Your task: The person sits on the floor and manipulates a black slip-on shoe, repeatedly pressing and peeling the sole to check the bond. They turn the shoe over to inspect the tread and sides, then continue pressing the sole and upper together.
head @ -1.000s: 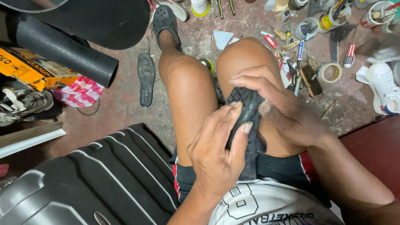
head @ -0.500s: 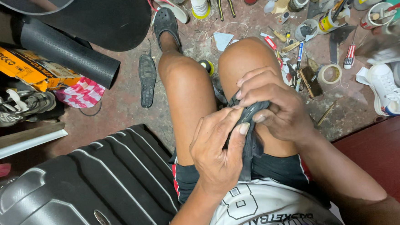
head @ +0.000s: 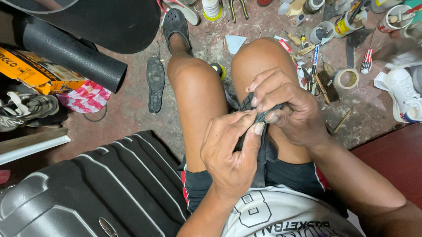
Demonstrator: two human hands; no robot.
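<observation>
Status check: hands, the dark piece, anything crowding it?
Left hand and right hand both pinching dark rubber piece over lap. Grey suitcase beside left knee, apart.

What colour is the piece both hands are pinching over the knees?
Black, a dark rubbery strip, pinched by left hand and right hand; head view.

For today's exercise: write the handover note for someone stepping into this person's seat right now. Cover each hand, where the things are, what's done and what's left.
Left hand: fingers pinching the dark rubber piece from below, over the lap.
Right hand: gripping the same piece from above, fingertips pressed on its upper edge.
Things: a loose shoe sole lies on the floor left of the knees; tape roll, thread spool and hand tools are scattered ahead; grey suitcase at the left.
Done: piece in both hands, bent.
Left: cannot tell from here; no tool in hand yet.
</observation>
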